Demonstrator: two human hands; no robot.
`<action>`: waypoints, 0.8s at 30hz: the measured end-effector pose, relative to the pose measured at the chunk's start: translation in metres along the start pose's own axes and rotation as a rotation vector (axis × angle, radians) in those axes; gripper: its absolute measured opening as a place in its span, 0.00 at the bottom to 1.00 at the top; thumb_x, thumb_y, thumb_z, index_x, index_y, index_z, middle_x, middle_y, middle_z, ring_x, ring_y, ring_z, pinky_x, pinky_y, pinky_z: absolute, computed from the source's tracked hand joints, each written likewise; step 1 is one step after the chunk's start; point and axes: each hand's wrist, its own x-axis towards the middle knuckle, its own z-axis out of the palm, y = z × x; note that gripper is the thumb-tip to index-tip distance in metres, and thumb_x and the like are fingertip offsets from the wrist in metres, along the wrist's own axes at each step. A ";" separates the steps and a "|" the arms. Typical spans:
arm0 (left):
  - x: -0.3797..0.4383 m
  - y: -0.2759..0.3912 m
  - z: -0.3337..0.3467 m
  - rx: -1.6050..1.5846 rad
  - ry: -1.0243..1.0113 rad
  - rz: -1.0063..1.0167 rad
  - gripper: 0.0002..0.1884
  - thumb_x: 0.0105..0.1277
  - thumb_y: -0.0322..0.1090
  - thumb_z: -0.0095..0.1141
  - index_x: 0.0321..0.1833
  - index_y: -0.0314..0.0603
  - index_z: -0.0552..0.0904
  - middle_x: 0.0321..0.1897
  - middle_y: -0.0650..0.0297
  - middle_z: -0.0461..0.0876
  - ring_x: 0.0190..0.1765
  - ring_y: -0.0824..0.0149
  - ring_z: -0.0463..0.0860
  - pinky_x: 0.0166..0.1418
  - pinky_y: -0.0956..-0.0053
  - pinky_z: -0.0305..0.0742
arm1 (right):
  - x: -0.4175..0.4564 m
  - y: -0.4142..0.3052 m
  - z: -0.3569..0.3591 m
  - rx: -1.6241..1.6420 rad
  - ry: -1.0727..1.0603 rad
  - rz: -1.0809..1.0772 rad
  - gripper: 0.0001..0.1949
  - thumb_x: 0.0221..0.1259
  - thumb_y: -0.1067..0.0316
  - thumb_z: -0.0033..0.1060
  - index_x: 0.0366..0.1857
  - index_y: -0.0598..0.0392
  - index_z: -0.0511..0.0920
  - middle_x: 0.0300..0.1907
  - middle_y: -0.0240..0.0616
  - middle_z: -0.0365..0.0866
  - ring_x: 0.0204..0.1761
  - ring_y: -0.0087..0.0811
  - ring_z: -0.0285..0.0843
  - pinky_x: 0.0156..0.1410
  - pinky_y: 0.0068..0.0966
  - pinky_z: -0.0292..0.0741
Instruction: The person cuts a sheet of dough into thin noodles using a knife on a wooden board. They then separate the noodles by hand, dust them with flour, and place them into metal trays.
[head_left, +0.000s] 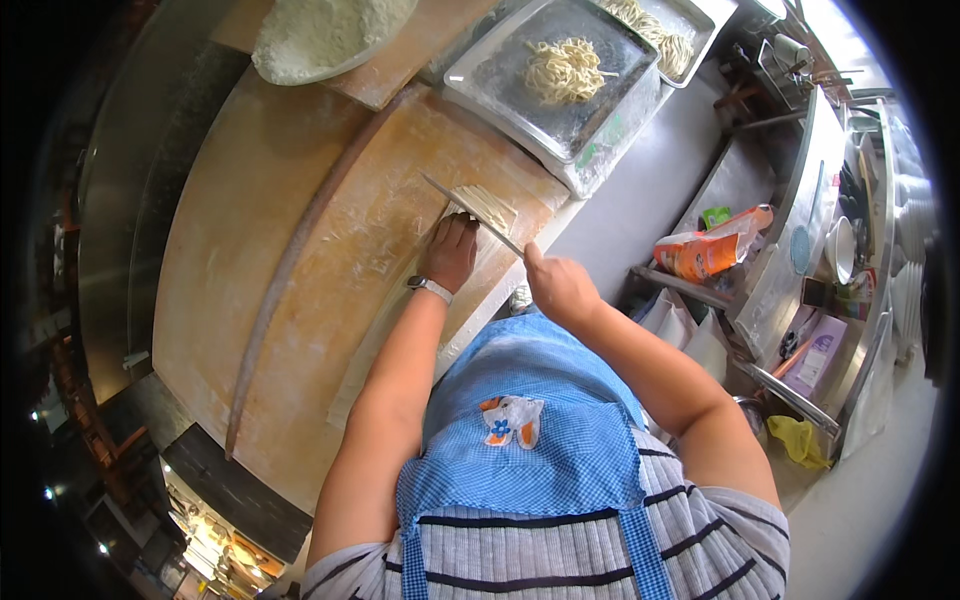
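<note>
My right hand (559, 289) grips a knife (472, 214) by its handle, and the blade lies slantwise across the folded dough. My left hand (451, 251) presses down on the folded dough sheet (382, 352), its fingertips close beside the blade. Its fingers are bent, and it wears a watch with a light strap at the wrist. On the far side of the blade lie cut noodle strips (484, 206). The dough rests on a floured wooden board (322, 285).
A long rolling pin (300, 232) lies across the board. Beyond are a bowl of flour (330, 37), a metal tray (487, 75) with a noodle heap (568, 71), and a second noodle tray (701, 37). Metal shelving (757, 292) with packages stands at right.
</note>
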 end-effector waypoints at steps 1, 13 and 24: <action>-0.002 0.000 0.001 0.017 -0.004 0.000 0.16 0.58 0.29 0.55 0.51 0.38 0.77 0.50 0.51 0.75 0.53 0.48 0.74 0.58 0.58 0.71 | -0.001 -0.001 0.001 0.003 -0.009 0.012 0.07 0.61 0.72 0.41 0.41 0.59 0.65 0.24 0.54 0.80 0.30 0.54 0.81 0.36 0.47 0.76; -0.004 -0.001 -0.002 0.023 -0.018 -0.004 0.14 0.58 0.29 0.54 0.48 0.37 0.77 0.50 0.51 0.75 0.54 0.48 0.73 0.60 0.59 0.71 | 0.031 -0.001 0.020 0.035 0.061 -0.012 0.08 0.60 0.71 0.41 0.40 0.61 0.66 0.25 0.54 0.80 0.30 0.54 0.80 0.36 0.47 0.75; -0.010 -0.004 0.005 0.008 -0.047 -0.001 0.12 0.58 0.30 0.55 0.46 0.38 0.77 0.45 0.52 0.76 0.49 0.48 0.74 0.54 0.56 0.72 | 0.055 -0.007 0.041 0.063 0.141 -0.032 0.06 0.62 0.70 0.39 0.39 0.60 0.65 0.24 0.55 0.80 0.29 0.54 0.80 0.34 0.47 0.75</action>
